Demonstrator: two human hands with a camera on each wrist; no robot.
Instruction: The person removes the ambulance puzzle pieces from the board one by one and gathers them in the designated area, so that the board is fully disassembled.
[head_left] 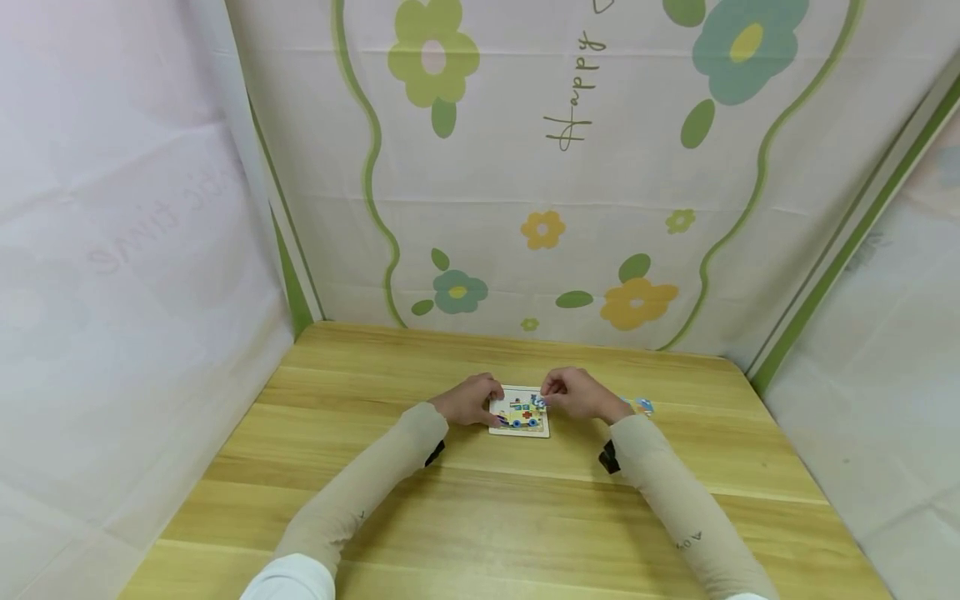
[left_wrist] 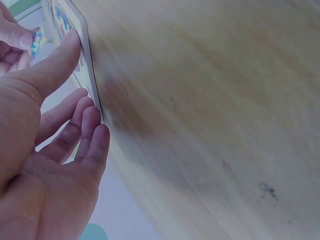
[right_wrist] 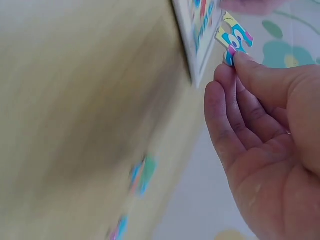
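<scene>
1. Beige sleeves point(head_left: 360, 487) lie nearest the camera, covering both my forearms; small dark marks on the right one. Black wrist gear point(head_left: 610, 457) shows beneath each cuff.
2. Left hand point(head_left: 468, 400): relaxed, not clenched. Thumb rests on the left part of the puzzle board point(head_left: 525, 389); fingertips sit at its left edge, loosely bent.
3. Right hand point(head_left: 579, 394): grasping. Thumb and forefinger pinch one puzzle piece point(right_wrist: 236, 36); remaining fingers bend in beside them. Piece is blue and yellow with a touch of pink, printed with two cartoon eyes. Held at the board's right side; cannot tell whether it touches the board.
4. Board position: flat on the wood-grain surface point(head_left: 487, 533), between my two hands. Partly filled: a yellow vehicle point(head_left: 525, 414) with a red cross and blue wheels covers the part nearer me; pale base shows on the far part.
5. Loose pieces point(head_left: 643, 407), blue and other colours, lie on the surface just to the right of my right hand. Blurred in the right wrist view; print unreadable.
6. Beyond both hands: pale curtain point(head_left: 480, 179) with printed flowers, green wavy lines and the word "Happy" turned sideways.
</scene>
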